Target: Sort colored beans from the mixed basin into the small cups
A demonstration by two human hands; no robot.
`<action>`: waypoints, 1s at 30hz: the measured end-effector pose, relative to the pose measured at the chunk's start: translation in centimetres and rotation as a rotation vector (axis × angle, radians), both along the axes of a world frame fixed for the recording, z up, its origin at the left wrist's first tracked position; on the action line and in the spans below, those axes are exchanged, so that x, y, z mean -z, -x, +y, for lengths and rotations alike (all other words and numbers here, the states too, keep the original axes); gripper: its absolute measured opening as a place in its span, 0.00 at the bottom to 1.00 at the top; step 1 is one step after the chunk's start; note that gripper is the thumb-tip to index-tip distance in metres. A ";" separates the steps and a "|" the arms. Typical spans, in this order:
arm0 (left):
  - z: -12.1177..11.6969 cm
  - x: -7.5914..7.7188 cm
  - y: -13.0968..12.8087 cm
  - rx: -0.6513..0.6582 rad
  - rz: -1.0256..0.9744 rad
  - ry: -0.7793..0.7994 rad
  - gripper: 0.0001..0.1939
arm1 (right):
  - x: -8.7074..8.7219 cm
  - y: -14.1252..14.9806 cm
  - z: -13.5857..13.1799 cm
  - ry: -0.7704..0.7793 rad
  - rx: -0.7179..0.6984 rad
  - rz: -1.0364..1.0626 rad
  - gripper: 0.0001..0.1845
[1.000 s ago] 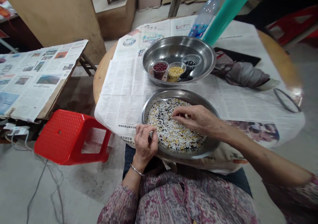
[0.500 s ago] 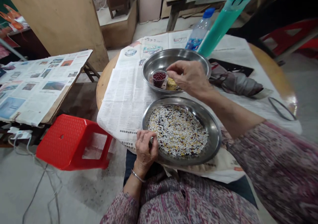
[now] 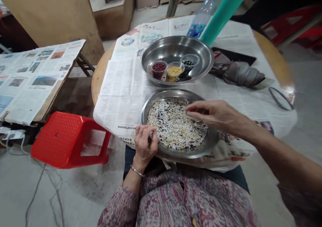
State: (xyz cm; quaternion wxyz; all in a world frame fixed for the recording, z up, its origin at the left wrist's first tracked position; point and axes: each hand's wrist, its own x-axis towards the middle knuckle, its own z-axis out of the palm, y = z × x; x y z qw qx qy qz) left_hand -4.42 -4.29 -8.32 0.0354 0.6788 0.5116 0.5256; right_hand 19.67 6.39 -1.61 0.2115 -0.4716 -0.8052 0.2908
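Bent over a round, newspaper-covered tabletop (image 3: 120, 96), we see a person's two bare hands at a shallow, round, shiny steel dish (image 3: 211, 141) near the centre of the frame. A loose mixture of white grains with black, yellow and dark red pieces (image 3: 173, 126) covers much of its floor.

The right hand (image 3: 217, 114) comes in from the lower right, its forearm slanting up toward the centre. Its thumb and forefinger sit close together, a narrow gap at most, over the mixture's upper right part; we cannot tell whether anything is pinched between them. Most of the mixture lies left of and below those fingertips. It spreads round, with no clear long axis of its own.

At the dish's lower left edge, the left hand (image 3: 144, 141) is curled against the rim, a silver-coloured bracelet (image 3: 137, 171) at its wrist; how firmly it grips, we cannot tell.

Just beyond the dish, a wider steel basin (image 3: 173, 49) holds three clear plastic cups: dark red beans (image 3: 159, 67) at left, yellow beans (image 3: 174, 71) in the middle, black beans (image 3: 188, 63) at right and slightly farther back. All three lie up and to the left of the right hand, which is nearer the yellow and black beans than the left hand is.
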 end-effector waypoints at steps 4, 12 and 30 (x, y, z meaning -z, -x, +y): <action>0.0 0.0 0.0 -0.003 -0.005 0.003 0.05 | 1.6 -1.9 -1.4 0.040 0.030 -0.097 0.21; 0.0 -0.2 0.0 -0.017 0.023 0.019 0.05 | 4.0 2.7 -3.6 -0.195 -0.020 -0.174 0.12; 0.1 0.0 0.1 0.005 -0.002 0.000 0.05 | 4.5 3.7 -4.9 -0.347 -0.180 -0.179 0.12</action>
